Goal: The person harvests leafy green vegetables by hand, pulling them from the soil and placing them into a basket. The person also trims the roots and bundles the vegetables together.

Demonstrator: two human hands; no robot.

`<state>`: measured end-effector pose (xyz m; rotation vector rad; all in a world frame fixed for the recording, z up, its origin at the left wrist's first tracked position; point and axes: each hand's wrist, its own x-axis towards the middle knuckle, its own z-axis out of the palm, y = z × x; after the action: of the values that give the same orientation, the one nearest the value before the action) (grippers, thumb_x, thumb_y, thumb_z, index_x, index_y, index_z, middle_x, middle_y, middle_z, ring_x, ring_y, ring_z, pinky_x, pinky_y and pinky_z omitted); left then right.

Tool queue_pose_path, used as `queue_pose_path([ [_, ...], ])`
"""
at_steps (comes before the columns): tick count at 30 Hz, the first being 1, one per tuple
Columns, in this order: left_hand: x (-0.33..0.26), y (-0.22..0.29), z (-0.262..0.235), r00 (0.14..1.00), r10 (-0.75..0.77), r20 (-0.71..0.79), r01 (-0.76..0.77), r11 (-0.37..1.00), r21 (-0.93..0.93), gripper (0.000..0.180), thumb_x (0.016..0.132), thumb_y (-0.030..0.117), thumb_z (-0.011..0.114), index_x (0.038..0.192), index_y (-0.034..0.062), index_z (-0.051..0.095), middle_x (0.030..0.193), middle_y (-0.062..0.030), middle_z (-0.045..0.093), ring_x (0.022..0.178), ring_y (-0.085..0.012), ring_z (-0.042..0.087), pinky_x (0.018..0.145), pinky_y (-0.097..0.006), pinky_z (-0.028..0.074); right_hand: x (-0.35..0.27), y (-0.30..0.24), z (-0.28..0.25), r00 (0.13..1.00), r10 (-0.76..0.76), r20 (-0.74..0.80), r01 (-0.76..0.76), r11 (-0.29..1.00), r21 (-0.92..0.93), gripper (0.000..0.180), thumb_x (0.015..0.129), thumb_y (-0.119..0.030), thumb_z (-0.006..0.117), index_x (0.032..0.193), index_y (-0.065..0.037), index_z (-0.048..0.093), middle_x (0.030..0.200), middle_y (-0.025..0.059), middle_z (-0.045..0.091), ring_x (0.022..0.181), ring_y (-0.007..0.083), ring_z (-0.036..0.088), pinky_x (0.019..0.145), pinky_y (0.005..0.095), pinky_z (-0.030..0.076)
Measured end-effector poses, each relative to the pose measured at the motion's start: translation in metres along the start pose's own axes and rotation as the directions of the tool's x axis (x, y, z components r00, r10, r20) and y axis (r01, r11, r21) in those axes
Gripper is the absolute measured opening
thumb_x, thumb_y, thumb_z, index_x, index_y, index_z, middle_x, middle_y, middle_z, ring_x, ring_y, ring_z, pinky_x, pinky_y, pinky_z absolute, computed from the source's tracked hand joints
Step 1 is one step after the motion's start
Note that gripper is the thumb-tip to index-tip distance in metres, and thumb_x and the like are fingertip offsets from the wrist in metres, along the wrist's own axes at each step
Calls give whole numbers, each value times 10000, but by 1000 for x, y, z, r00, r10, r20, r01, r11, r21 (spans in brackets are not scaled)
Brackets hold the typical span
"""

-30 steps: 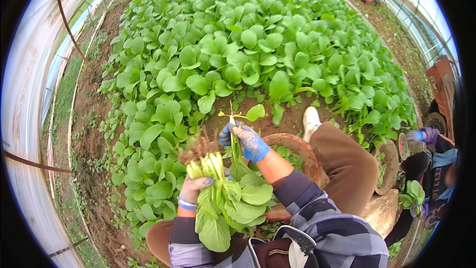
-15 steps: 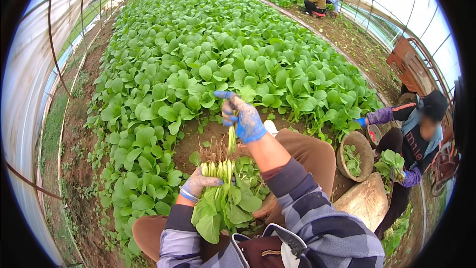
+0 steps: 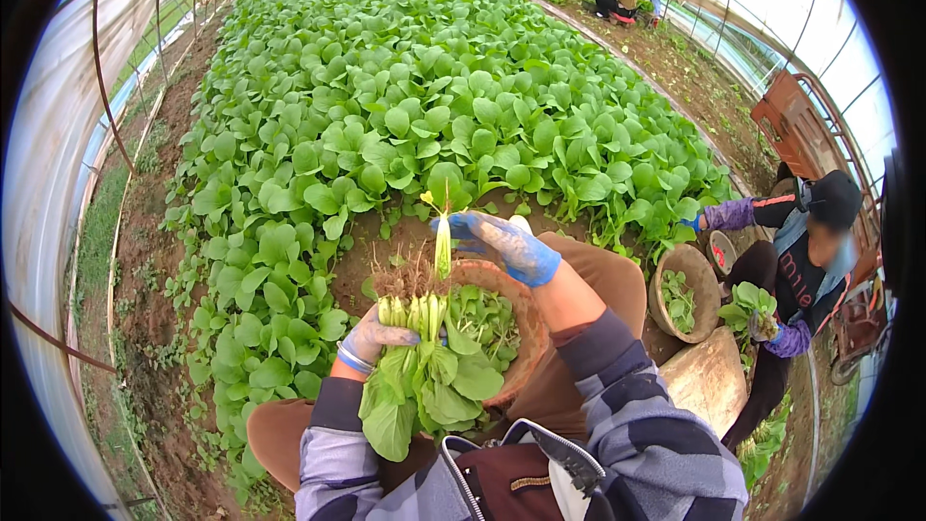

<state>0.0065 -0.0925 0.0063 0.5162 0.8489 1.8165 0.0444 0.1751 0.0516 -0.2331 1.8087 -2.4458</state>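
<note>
No packages, signs or screens show anywhere in this greenhouse view. The only lettering is a pale print on the dark vest (image 3: 808,275) of the person crouching at about three o'clock, spread across the chest as a short row of light characters on navy cloth, partly folded and hard to make out.

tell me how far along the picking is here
Done: a strip of bare soil lies in front of the knees, and the brown basket holds cut greens. In hand: the left hand grips a bunch of greens, roots up, while the right hand lifts a single plant. Left: most of the green bed is unpicked.
</note>
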Motion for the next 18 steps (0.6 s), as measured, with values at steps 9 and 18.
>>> queue_pose_path([
  [9,1,-15,-24,988,-41,-151,52,996,68,653,636,42,757,1235,-32,507,1130,-145,621,1011,-265,615,883,-386,494,51,-22,-5,885,-372,-281,275,903,-331,328,935,-242,514,1209,-63,538,1122,93,588,1068,191,537,920,324,416],
  [18,3,-25,-41,990,72,-119,-67,997,46,650,668,74,718,1257,-49,470,1104,-155,623,992,-262,618,881,-382,494,27,28,32,995,-99,33,85,950,299,404,946,-303,501,1213,-2,536,1184,112,578,1007,166,550,865,293,455],
])
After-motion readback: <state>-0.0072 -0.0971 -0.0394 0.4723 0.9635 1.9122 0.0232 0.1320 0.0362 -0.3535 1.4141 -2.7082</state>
